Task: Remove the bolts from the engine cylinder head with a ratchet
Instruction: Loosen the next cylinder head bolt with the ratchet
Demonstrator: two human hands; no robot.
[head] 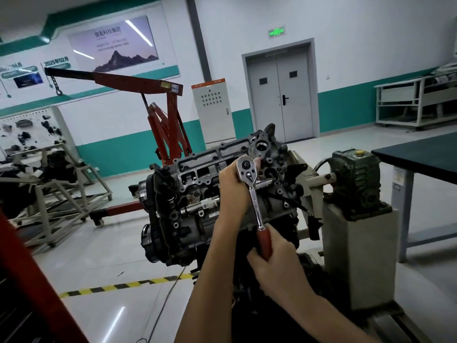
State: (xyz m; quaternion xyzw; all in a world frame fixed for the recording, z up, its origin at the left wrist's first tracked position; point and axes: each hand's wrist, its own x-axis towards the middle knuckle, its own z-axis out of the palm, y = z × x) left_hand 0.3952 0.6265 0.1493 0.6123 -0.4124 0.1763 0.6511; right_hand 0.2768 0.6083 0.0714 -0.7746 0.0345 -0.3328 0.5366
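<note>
A chrome ratchet (pixel 254 201) with a red grip is sitting with its round head against the upper right part of a grey engine cylinder head (pixel 210 167). The cylinder head is sitting in the middle of the view, tilted toward the camera, on top of a dark engine block (pixel 188 229). Whatever the ratchet head is seated on is hidden behind it.

The person's left hand (pixel 232 186) is curling around the ratchet just behind its head, one fingertip showing past the far side. The right hand (pixel 274 256) is wrapping its fingers tightly around the red grip at the lower end, with the shaft slanting down toward the camera between the two hands.

The engine is hanging on a pale stand (pixel 356 256) at the right, which is carrying a green gearbox (pixel 353 179). A dark-topped table (pixel 420 154) is standing farther right. Behind the engine, a red engine hoist (pixel 168 125) is reaching left with a chain at its tip. A pale electrical cabinet (pixel 214 112) and grey double doors (pixel 279 95) are standing against the white and teal back wall. Yellow and black tape (pixel 128 284) is running across the glossy floor below the engine.
</note>
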